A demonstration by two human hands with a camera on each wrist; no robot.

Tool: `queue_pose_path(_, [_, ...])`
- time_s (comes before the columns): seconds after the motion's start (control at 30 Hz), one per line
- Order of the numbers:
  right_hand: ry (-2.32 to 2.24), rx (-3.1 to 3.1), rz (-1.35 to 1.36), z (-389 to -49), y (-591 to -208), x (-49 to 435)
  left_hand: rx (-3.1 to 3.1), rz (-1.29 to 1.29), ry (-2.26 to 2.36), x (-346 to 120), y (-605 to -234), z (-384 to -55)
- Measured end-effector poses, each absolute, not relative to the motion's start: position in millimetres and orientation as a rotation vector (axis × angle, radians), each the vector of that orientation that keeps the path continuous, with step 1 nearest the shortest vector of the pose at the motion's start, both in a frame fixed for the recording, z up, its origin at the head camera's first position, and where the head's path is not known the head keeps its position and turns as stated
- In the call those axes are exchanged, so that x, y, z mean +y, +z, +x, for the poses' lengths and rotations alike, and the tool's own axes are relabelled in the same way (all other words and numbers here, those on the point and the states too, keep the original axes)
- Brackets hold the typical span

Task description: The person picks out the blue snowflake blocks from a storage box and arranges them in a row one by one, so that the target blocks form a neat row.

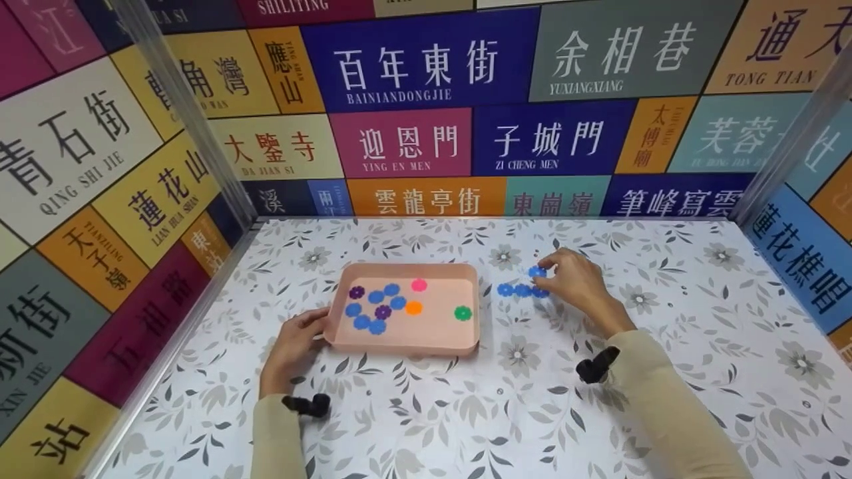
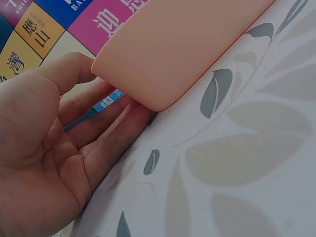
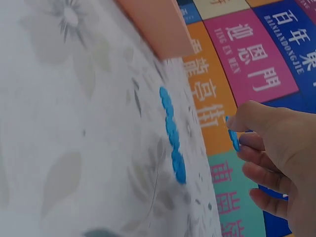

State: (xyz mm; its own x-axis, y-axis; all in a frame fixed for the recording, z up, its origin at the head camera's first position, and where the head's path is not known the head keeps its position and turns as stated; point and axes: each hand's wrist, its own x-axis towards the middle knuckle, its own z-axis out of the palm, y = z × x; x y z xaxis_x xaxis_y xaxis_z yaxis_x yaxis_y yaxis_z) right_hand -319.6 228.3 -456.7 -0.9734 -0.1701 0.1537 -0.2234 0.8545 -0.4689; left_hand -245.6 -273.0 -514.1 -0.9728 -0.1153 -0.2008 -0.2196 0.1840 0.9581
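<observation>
My right hand (image 1: 576, 278) pinches a small blue flower-shaped piece (image 3: 234, 139) between thumb and forefinger, raised above the table. Just below it in the head view lies a row of blue flower-shaped pieces (image 1: 523, 290), lined up edge to edge on the cloth. My left hand (image 1: 296, 342) holds the left side of a shallow pink tray (image 1: 439, 342), thumb at the rim and other fingers low against the wall. Inside the tray are several blue pieces (image 1: 377, 326), two purple ones (image 1: 357, 292), a pink one (image 1: 419, 285), an orange one (image 1: 413, 308) and a green one (image 1: 462, 313).
A white cloth with a grey leaf pattern (image 1: 426, 412) covers the table. Panels with large printed characters (image 1: 419, 66) stand along the back and both sides. Each wrist carries a small black camera mount (image 1: 598, 365).
</observation>
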Motion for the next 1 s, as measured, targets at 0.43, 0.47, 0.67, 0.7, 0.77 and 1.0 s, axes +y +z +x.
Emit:
queue_pose_path(0.43, [0.825, -2.920, 0.187, -315.5, -474.6, 269.9, 2.328, -0.388, 1.893, -273.1, -513.0, -246.5])
queue_pose_path(0.47, [0.854, -2.919, 0.168, -316.0, -475.2, 273.0, 2.330, -0.390, 1.886, -273.3, -513.2, -246.9])
queue_pose_path(0.67, [1.085, -2.930, -0.011, -321.1, -482.4, 294.8, 2.342, -0.392, 1.874, -272.9, -513.1, -245.9])
queue_pose_path(0.7, [1.125, -2.934, -0.025, -321.9, -484.4, 297.9, 2.343, -0.389, 1.877, -272.7, -512.8, -245.5])
queue_pose_path(0.77, [1.200, -2.938, -0.036, -322.9, -487.7, 301.8, 2.338, -0.382, 1.895, -272.3, -512.9, -244.8])
queue_pose_path(1.0, [1.277, -2.996, -0.006, -326.0, -490.5, 301.1, 2.311, -0.346, 1.965, -271.0, -513.1, -242.2])
